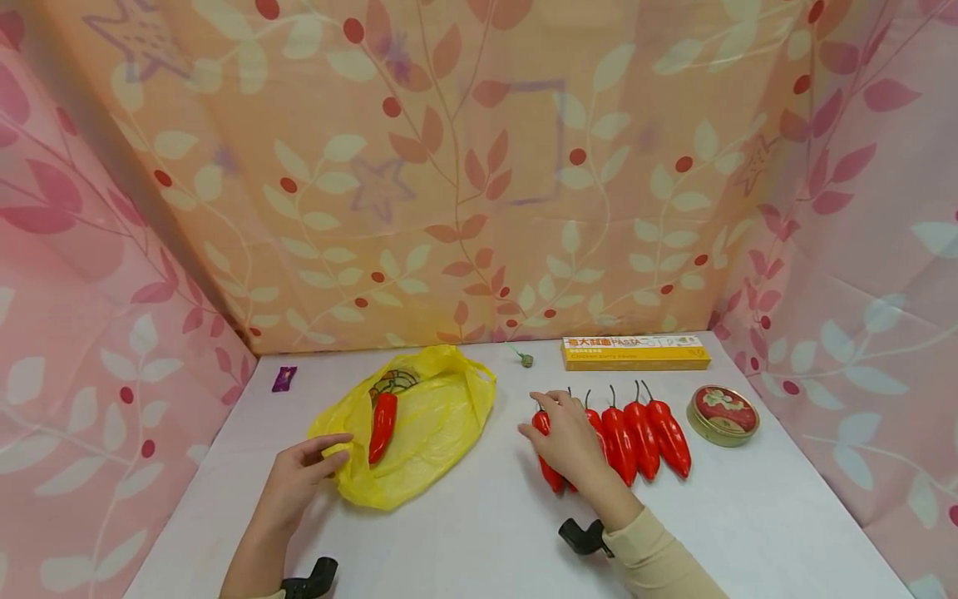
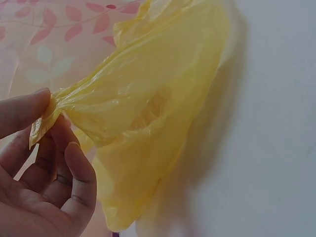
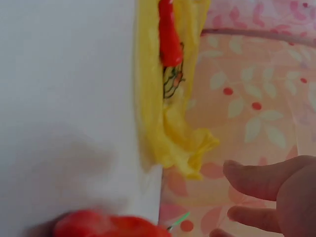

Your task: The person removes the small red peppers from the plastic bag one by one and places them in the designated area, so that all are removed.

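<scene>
Your yellow plastic bag (image 1: 419, 424) lies left of centre on the white table (image 1: 479, 532), one red pepper (image 1: 382, 426) inside it, long axis running up-down the frame, tip toward you. Your left hand (image 1: 299, 478) pinches the bag's near-left edge between thumb and fingers. At centre right, your right hand (image 1: 569, 441) rests over the leftmost of a row of red peppers (image 1: 636, 439), their stems pointing to the frame's top; whether it grasps one cannot be told. A round tin (image 1: 723, 414) sits lidded at right, a yellow box (image 1: 636, 353) behind
</scene>
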